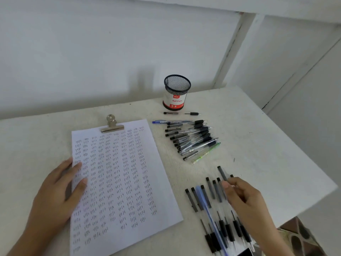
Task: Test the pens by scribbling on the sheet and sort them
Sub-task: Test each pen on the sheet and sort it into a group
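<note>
One pen [222,173] is pinched at the fingertips of the right hand [243,198], above the near right group of pens [208,204].

The pen's long axis runs from the fingers away towards the far left, with its dark end far from the person; the grip is blurred, so the exact fingers cannot be told. The sheet [121,178] lies to the left of this pen, and it is pressed at its left edge by the left hand [55,191], whose fingers are straight and slightly spread. On the sheet, rows of a small word are written, probably "test". A metal clip [111,124] is set on its far edge. A second pile of pens [191,139] lies further away on the table [258,126]. Behind it stands a mesh cup [176,93], labelled "Ball Pens"; the red brand mark cannot be read.
</note>
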